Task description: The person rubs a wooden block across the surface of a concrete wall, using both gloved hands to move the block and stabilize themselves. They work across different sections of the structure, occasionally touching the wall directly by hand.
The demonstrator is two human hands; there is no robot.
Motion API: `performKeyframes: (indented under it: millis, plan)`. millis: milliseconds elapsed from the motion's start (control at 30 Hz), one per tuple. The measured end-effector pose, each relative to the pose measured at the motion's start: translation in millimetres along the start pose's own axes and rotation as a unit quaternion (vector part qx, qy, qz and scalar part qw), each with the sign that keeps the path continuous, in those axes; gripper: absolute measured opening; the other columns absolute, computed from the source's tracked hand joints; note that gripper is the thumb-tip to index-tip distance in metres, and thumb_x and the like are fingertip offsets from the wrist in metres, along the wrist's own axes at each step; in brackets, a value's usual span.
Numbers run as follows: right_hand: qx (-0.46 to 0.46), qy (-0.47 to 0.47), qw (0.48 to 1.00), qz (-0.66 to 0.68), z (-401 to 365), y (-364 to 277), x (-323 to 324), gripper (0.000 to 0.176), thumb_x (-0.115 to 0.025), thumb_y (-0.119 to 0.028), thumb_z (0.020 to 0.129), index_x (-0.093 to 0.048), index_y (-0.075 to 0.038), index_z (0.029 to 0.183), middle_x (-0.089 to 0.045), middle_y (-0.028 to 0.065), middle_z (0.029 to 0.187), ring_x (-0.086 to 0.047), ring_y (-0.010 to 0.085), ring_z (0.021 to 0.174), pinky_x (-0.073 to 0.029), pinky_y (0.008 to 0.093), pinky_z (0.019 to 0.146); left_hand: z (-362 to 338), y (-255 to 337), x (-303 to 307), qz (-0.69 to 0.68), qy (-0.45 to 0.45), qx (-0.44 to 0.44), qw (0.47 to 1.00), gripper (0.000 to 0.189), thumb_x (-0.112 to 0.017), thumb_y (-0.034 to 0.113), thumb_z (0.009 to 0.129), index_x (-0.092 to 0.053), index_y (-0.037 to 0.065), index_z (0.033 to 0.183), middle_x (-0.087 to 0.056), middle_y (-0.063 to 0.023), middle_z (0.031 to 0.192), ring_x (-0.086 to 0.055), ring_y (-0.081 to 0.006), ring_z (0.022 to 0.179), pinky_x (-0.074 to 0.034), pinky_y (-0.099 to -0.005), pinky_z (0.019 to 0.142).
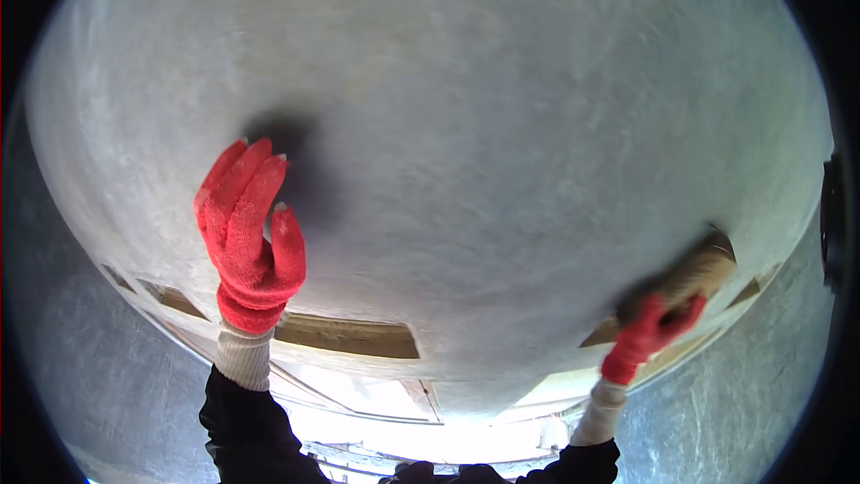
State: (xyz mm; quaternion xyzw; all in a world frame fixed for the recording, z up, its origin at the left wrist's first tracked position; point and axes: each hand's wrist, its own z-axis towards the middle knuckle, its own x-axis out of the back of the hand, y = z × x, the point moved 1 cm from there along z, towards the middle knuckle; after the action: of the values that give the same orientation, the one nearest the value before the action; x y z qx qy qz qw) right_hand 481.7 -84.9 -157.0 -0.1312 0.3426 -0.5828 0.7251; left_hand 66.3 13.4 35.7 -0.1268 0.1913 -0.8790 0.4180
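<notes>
My left hand [251, 224], in a red knit glove with a cream cuff, is raised in front of a smooth grey plastered surface [502, 125]. Its fingers are stretched out and slightly bent, with nothing in them; a dark shadow falls on the surface beside the fingertips. Over at the lower right, my right hand [652, 332], gloved in red as well, grips a brown block-shaped hand tool [694, 276]. The block lies along the grey surface, tilted up to the right, and is somewhat blurred; I cannot tell its exact kind.
Along the surface's lower edge runs a row of rectangular recesses, one [349, 336] brown inside between my arms. Below them is a bright opening [412, 435]. Darker grey walls [98, 341] stand at both sides, and a dark round object [832, 224] shows at the far right.
</notes>
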Motion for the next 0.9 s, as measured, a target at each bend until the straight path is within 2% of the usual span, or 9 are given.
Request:
performKeyframes:
  millis: [67,333,500,533,600,667,733,800,900]
  plan:
    - [-0.094,0.049,0.994,-0.008,10,-16,-7,0.066,-0.068,-0.022,0.09,-0.037,0.0,0.144,-0.03,0.0186,0.152,-0.032,0.0333,0.138,-0.025,0.0434,0.116,-23,-13,7,0.029,0.0,0.024,0.999,0.037,-0.053,0.004,0.081,-0.062,-0.001,0.116,-0.062,-0.0181,0.118,-0.057,-0.0387,0.111,-0.043,-0.0466,0.097]
    - [0.349,-0.251,0.903,-0.001,-165,-161,-54,0.076,-0.072,-0.051,0.08,-0.042,-0.026,0.145,-0.029,0.0273,0.148,-0.033,0.0508,0.132,-0.033,0.0633,0.103,-41,-20,-1,-0.016,0.06,0.014,0.998,0.035,-0.057,0.011,0.08,-0.062,0.001,0.113,-0.061,-0.017,0.116,-0.058,-0.0376,0.107,-0.048,-0.0474,0.093]
    - [0.141,-0.02,0.989,-0.03,-61,-36,-30,0.068,-0.07,-0.032,0.088,-0.041,-0.008,0.144,-0.036,0.0193,0.146,-0.037,0.0351,0.135,-0.032,0.0486,0.11,-53,-43,11,-0.033,0.083,0.061,0.994,0.038,-0.058,0.011,0.076,-0.063,0.0,0.111,-0.061,-0.0166,0.116,-0.057,-0.0381,0.107,-0.048,-0.046,0.093]
    - [-0.057,0.053,0.997,-0.029,-37,-49,-28,0.065,-0.069,-0.029,0.089,-0.042,-0.004,0.143,-0.04,0.0192,0.143,-0.038,0.0321,0.135,-0.032,0.045,0.111,-50,-43,11,-0.031,0.091,0.062,0.993,0.038,-0.058,0.011,0.076,-0.063,0.0,0.111,-0.061,-0.0166,0.116,-0.057,-0.0381,0.107,-0.048,-0.046,0.093]
    - [-0.059,0.072,0.993,-0.076,-36,-44,-30,0.067,-0.07,-0.031,0.089,-0.041,-0.003,0.143,-0.039,0.0186,0.144,-0.039,0.0332,0.133,-0.032,0.0474,0.111,-48,-37,10,-0.053,0.076,0.036,0.995,0.037,-0.058,0.012,0.074,-0.064,0.001,0.109,-0.062,-0.0156,0.114,-0.058,-0.0372,0.105,-0.049,-0.046,0.091]
    - [0.159,0.007,0.984,-0.085,-84,-98,-49,0.06,-0.067,-0.027,0.092,-0.042,-0.002,0.141,-0.039,0.0192,0.145,-0.038,0.0343,0.134,-0.031,0.0485,0.111,-48,-39,9,-0.046,0.079,0.02,0.996,0.036,-0.059,0.012,0.075,-0.065,0.002,0.108,-0.062,-0.0148,0.113,-0.058,-0.0365,0.105,-0.05,-0.0459,0.089]
    - [0.133,-0.116,0.982,0.07,-167,-129,-69,0.067,-0.067,-0.037,0.089,-0.042,-0.006,0.143,-0.037,0.0218,0.145,-0.037,0.0387,0.133,-0.032,0.0534,0.109,-52,-36,9,-0.058,0.092,0.026,0.994,0.036,-0.059,0.013,0.075,-0.065,0.002,0.109,-0.062,-0.0142,0.113,-0.058,-0.0362,0.105,-0.05,-0.0456,0.09]
    - [0.383,-0.23,0.894,-0.024,-182,-194,-65,0.076,-0.068,-0.051,0.085,-0.041,-0.011,0.144,-0.033,0.0246,0.146,-0.036,0.0435,0.132,-0.033,0.0572,0.106,-51,-39,10,-0.067,0.086,0.018,0.994,0.036,-0.058,0.014,0.076,-0.065,0.002,0.109,-0.062,-0.0151,0.113,-0.058,-0.0366,0.105,-0.05,-0.0462,0.09]
    - [0.352,-0.199,0.911,-0.082,-161,-156,-55,0.085,-0.066,-0.062,0.08,-0.041,-0.015,0.145,-0.032,0.0263,0.146,-0.036,0.0463,0.131,-0.034,0.0581,0.104,-51,-53,25,-0.049,0.071,0.028,0.996,0.036,-0.055,0.017,0.081,-0.063,-0.001,0.111,-0.06,-0.0185,0.117,-0.058,-0.0382,0.106,-0.048,-0.0479,0.093]
